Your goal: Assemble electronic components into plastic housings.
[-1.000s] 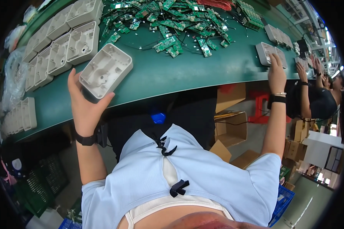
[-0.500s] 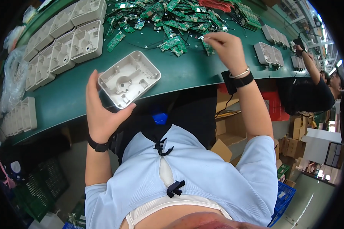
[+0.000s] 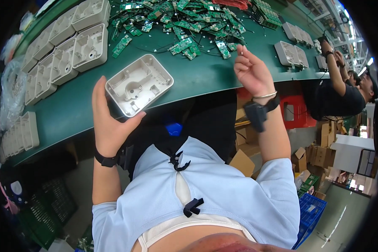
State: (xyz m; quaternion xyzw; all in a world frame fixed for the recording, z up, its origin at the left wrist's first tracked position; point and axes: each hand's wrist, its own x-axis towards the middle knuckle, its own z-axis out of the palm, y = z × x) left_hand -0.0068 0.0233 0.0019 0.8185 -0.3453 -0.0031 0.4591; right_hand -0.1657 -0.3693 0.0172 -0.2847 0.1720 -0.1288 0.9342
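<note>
My left hand (image 3: 109, 126) grips a white plastic housing (image 3: 134, 107), its fingers along the left side and its thumb at the near corner. The housing is an open rectangular shell, tilted with its inside facing up, showing a round boss, small posts and dividing walls. My right hand (image 3: 254, 73) is raised at the table's near edge, palm turned up. Thumb and forefinger are pinched, with a tiny pale speck between them, too small to name. Beyond that hand lie loose green circuit boards (image 3: 223, 49), some with black wires.
Rows of similar white housings (image 3: 90, 46) stand at the left on the green table (image 3: 193, 82). A heap of circuit boards (image 3: 180, 25) covers the back. More housings (image 3: 287, 53) sit at the right, near a co-worker (image 3: 340, 90). Cardboard boxes (image 3: 241, 164) lie below the edge.
My right hand has drawn back from the circuit boards toward the table edge and turned palm up, with fingers pinched. The left hand and the housing have barely moved.
</note>
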